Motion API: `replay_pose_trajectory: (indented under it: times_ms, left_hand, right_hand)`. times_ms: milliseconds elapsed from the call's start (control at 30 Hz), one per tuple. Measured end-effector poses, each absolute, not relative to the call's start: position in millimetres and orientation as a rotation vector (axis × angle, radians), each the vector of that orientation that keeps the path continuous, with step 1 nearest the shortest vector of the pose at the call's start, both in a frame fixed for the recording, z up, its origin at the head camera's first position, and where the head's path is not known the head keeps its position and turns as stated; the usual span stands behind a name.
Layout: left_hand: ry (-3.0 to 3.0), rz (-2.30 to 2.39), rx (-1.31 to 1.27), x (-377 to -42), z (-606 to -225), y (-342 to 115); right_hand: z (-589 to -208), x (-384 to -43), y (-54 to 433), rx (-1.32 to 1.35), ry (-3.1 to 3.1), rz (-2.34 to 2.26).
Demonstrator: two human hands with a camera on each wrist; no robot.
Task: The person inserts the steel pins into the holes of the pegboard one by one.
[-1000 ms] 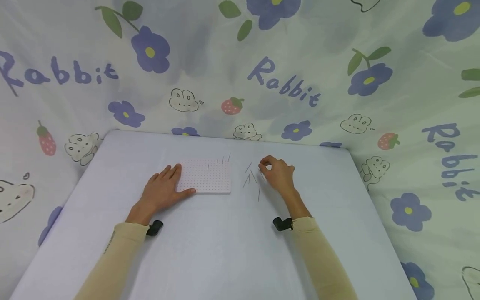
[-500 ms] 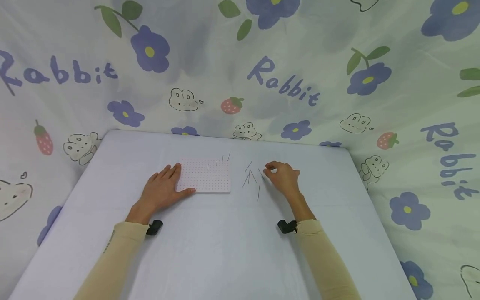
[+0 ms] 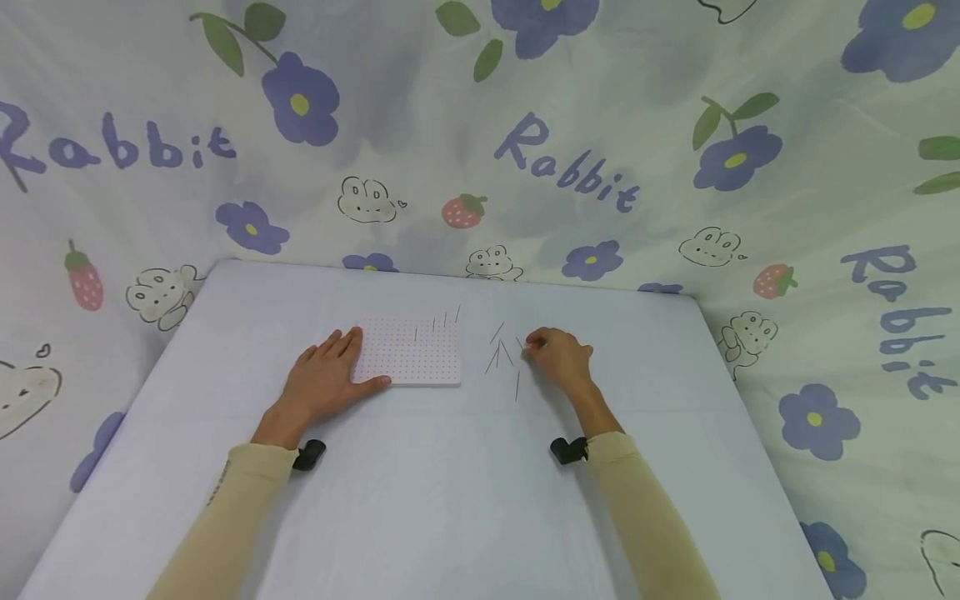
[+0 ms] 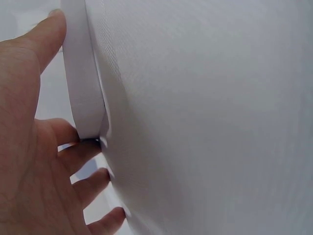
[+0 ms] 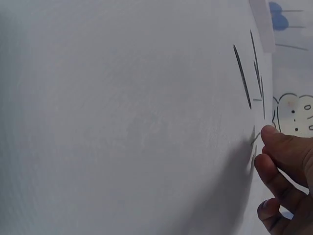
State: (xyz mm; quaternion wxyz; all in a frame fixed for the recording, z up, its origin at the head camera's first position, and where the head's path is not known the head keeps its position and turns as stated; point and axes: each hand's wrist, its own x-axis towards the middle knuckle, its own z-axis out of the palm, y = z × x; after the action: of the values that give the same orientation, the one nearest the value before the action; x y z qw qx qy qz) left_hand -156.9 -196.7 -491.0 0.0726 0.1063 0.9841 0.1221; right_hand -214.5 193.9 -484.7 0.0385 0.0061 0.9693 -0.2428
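A white board dotted with rows of small holes lies flat on the table. Several thin dark needles stand in its far right part. My left hand rests against the board's left end, fingers spread, its thumb along the near edge. In the left wrist view the thumb touches the board's side. To the right of the board, my right hand pinches a thin needle between thumb and forefinger, low over the table; the fingers hide part of it.
Several loose needles lie between the board and my right hand, one of them nearer to me. The white table meets a patterned cloth behind and at the sides.
My right hand first drew back to the right, then came left and down again to a needle on the table. My left hand and the board have stayed in place.
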Motion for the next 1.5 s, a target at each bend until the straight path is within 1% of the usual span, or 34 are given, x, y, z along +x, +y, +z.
replay_pose_trajectory:
  times_ms: [333,767,1500]
  left_hand:
    - [2.956,0.369,0.311,-156.1,-491.9,-196.5]
    - [2.947,0.373,0.305,-153.6,-491.0,-194.7]
    - [2.949,0.379,0.305,-154.3,-492.9,-195.4]
  right_hand:
    - [-488.7,-220.0,183.8,0.047,2.964,-0.710]
    - [-488.4,-216.6,176.8,0.124,2.951,-0.663]
    - [-483.2,-213.9,172.0,0.039,2.958,-0.567]
